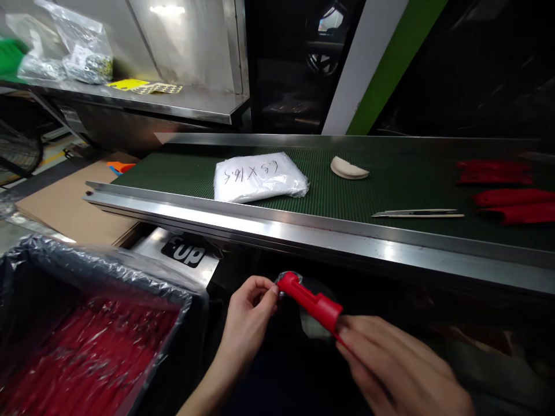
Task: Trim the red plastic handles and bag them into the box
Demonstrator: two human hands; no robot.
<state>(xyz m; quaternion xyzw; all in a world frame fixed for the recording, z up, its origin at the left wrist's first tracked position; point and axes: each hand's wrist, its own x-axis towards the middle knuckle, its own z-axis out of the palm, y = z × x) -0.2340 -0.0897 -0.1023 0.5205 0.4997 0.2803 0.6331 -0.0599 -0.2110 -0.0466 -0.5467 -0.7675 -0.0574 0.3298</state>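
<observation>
A red plastic part [310, 297], long with a hollow channel and a wider end, is held in my right hand [399, 358], whose fingers are closed round its near end. Around its far tip shows a bit of clear plastic bag [282, 278]. My left hand [250, 312] pinches this film between thumb and forefinger, beside the tip. Both hands are in front of the conveyor's metal edge. Most of the bag is hidden or too transparent to make out.
On the green conveyor belt [191, 167] lie a white plastic-wrapped pack [260, 176], a folded beige pad [348, 168], tweezers [416, 214] and several blurred red pieces [515, 199]. A lined bin [99, 260] of bagged red parts stands at left. Behind is a steel table [203, 104].
</observation>
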